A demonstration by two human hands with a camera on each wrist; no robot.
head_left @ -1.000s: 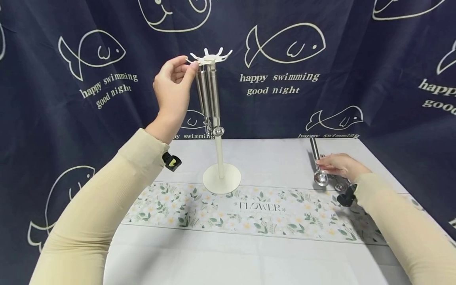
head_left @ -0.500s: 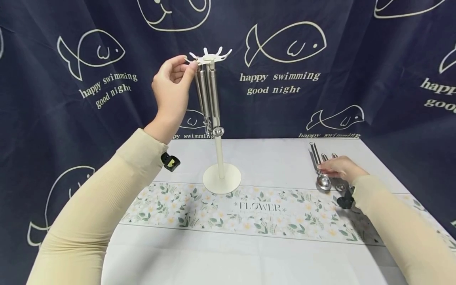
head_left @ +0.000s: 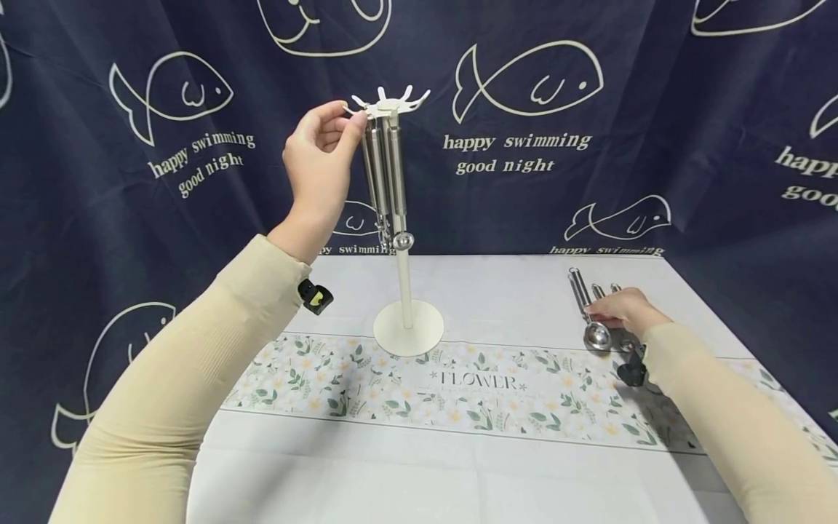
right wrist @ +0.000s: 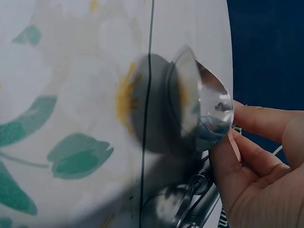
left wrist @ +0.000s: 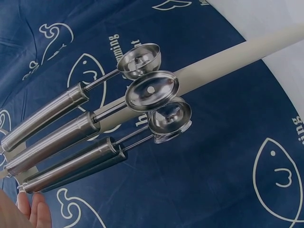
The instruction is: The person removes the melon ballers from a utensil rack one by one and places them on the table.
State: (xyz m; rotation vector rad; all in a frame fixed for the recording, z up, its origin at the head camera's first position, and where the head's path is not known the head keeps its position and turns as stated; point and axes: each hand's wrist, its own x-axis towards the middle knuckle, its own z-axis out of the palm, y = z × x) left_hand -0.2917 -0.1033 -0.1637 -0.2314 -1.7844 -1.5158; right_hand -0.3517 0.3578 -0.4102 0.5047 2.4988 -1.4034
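A white hanging rack [head_left: 405, 287] with upturned hooks stands on a round base. Several steel melon ballers [head_left: 396, 175] hang from it; the left wrist view shows their hollow bowls, one oval bowl [left wrist: 152, 91] with a small hole. At the rack's top, my left hand [head_left: 317, 160] pinches a hook at the near left between thumb and fingers. On the right, my right hand [head_left: 625, 309] pinches a larger steel scoop [head_left: 597, 336] near where the neck meets the bowl. That bowl [right wrist: 216, 114] appears close up in the right wrist view, low over the table.
More steel utensils [head_left: 599, 290] lie beside the scoop, partly hidden by the right hand; one bowl [right wrist: 166, 206] shows below it in the right wrist view. A floral runner [head_left: 478, 397] crosses the white table [head_left: 419, 473]. A dark blue fish-print curtain [head_left: 517, 211] hangs behind.
My right hand has lowered the scoop, its handle end coming down toward the table. Two neighbouring handles have come into sight. The left hand stays at the rack's top.
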